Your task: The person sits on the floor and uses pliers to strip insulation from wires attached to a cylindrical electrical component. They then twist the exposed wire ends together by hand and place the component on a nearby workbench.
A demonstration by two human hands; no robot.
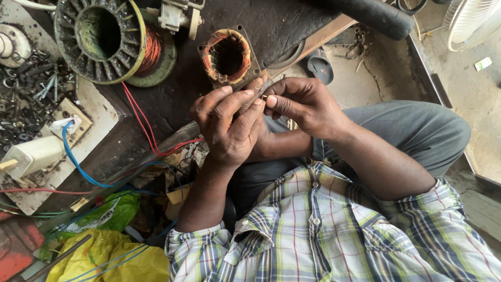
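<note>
My left hand (228, 124) and my right hand (302, 104) meet in front of my chest, fingertips pinched together on a thin clear strip (262, 86) that sticks up between them. Just beyond the fingertips a motor stator (228, 57) with copper windings sits on the dark workbench (271, 26). What else the fingers may hold is hidden. My grey trousers (412, 130) and checked shirt fill the lower right.
A large ribbed spool with copper wire (104, 39) stands at the top left. Red and blue wires (141, 120) trail across the bench. Loose screws (26, 94), a white plug (31, 154), yellow and green bags (104, 250), a black pipe (376, 15) and a fan (469, 21) surround me.
</note>
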